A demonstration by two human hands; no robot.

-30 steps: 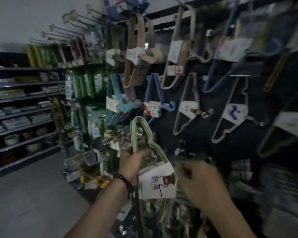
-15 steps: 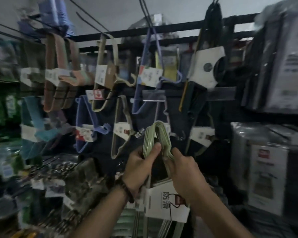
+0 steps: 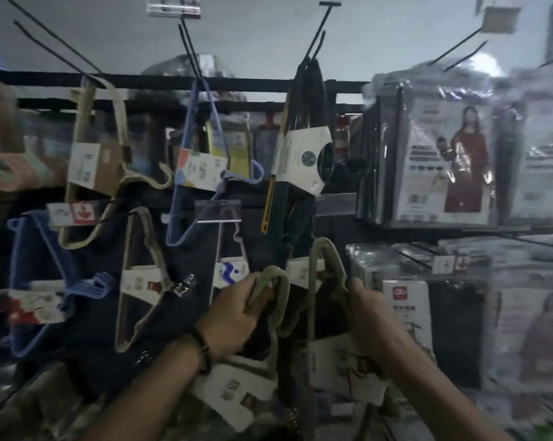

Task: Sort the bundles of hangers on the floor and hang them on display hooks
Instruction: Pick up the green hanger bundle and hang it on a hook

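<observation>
Fingers [image 3: 253, 283] grip hanger bundles [image 3: 325, 243], axes vert.

Fig. Occluded and unclear regions. My left hand [image 3: 234, 316] grips and covers the neck of one green hanger bundle [image 3: 273, 281]. My right hand [image 3: 370, 316] grips and covers one side of the second green bundle [image 3: 327, 259]. Both bundles' lower ends are lost behind my forearms. The print on their label cards [image 3: 234, 389] is too blurred to read. The wrapped packages [image 3: 443, 160] at right are smeared. The left edge cuts off a pinkish bundle [image 3: 11, 167].
</observation>
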